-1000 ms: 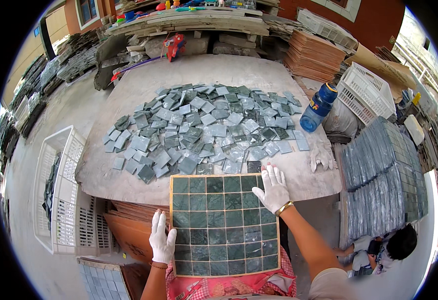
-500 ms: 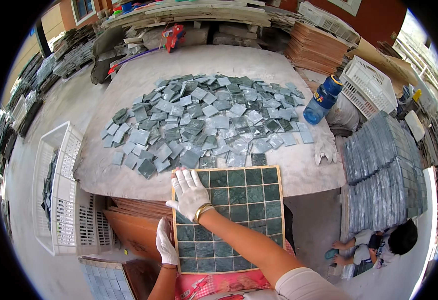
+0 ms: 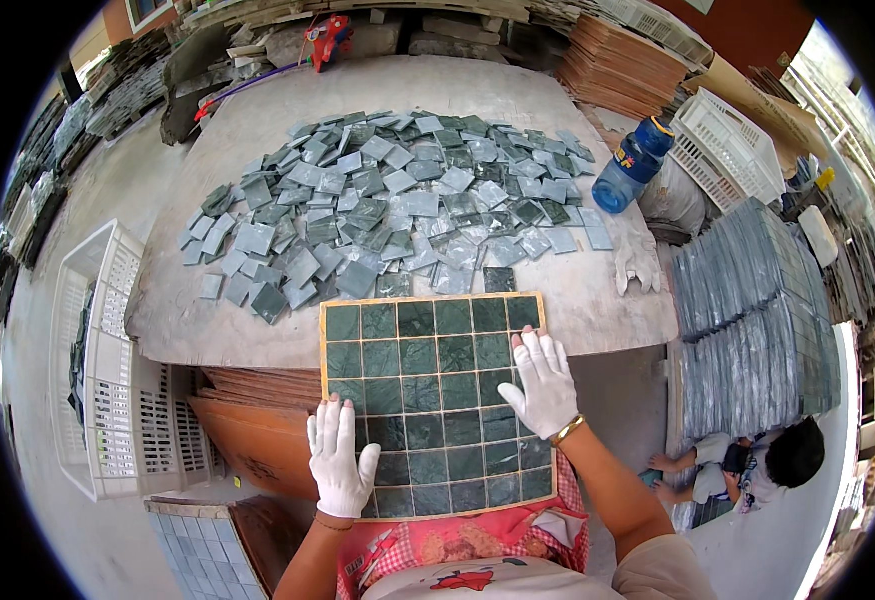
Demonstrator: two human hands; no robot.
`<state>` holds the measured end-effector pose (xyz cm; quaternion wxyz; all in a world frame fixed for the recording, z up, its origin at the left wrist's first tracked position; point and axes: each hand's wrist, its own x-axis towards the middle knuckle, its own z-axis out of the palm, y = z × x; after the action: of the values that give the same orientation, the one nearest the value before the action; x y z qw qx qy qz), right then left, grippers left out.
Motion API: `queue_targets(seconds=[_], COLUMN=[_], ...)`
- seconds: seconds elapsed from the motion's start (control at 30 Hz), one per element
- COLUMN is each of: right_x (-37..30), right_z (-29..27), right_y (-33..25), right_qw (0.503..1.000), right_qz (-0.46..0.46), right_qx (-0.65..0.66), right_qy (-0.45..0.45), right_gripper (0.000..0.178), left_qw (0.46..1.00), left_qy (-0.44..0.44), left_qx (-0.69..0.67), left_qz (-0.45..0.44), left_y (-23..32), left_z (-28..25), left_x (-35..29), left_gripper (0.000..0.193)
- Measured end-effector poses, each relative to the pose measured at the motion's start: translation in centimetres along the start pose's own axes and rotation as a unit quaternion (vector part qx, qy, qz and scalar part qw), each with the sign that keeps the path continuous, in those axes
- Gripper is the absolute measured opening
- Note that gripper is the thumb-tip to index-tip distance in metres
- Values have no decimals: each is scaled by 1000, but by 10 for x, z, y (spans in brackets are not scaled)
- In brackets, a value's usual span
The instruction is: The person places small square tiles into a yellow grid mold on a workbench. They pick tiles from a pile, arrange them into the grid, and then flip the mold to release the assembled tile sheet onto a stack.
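Observation:
A wood-framed tray (image 3: 324, 345) filled with rows of dark green square stone tiles (image 3: 422, 395) lies at the table's near edge and reaches back over my lap. My left hand (image 3: 342, 458), in a white glove with bare fingertips, rests open along the tray's left edge, thumb apart. My right hand (image 3: 545, 385), gloved likewise and wearing a gold bangle, lies open on the tray's right side, fingers spread over the tiles and rim. Just beyond the tray, a wide heap of loose grey-green tiles (image 3: 398, 195) covers the middle of the table (image 3: 173, 330).
At the table's right stand a blue water bottle (image 3: 634, 166) and a spare white glove (image 3: 638, 268). White plastic crates (image 3: 108, 400) are at left. Tile stacks (image 3: 748, 320) rise at right, beside a crouching person (image 3: 748, 470). Brown boards (image 3: 258, 440) are stacked under the table.
My right hand has moved from the tray's upper left over to its right side. My left hand has turned from edge-on to lying flatter at the left edge. The view has shifted slightly.

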<state>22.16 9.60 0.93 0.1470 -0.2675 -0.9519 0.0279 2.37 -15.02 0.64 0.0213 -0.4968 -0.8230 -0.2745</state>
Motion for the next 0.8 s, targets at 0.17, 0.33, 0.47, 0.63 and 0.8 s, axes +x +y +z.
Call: queue_targets(seconds=[0.17, 0.33, 0.47, 0.63, 0.8], right_x=[-29, -39, -57, -76, -41], right_z=[16, 13, -11, 3, 45], right_y=[40, 1, -45, -100, -180], right_qw=[984, 986, 997, 963, 938], right_qz=[134, 88, -22, -199, -236], right_qx=[-36, 54, 74, 144, 241], right_qy=[112, 130, -24, -113, -79], right_gripper=[58, 56, 68, 78, 76], left_qw=[982, 921, 949, 989, 984], left_qy=[-108, -185, -185, -95, 25], left_qx=[52, -113, -38, 109, -52], left_qz=[146, 323, 253, -13, -169], left_y=[69, 99, 49, -26, -32], left_z=[38, 52, 17, -5, 14], left_x=[29, 13, -10, -45, -54], left_gripper=[73, 70, 63, 67, 58])
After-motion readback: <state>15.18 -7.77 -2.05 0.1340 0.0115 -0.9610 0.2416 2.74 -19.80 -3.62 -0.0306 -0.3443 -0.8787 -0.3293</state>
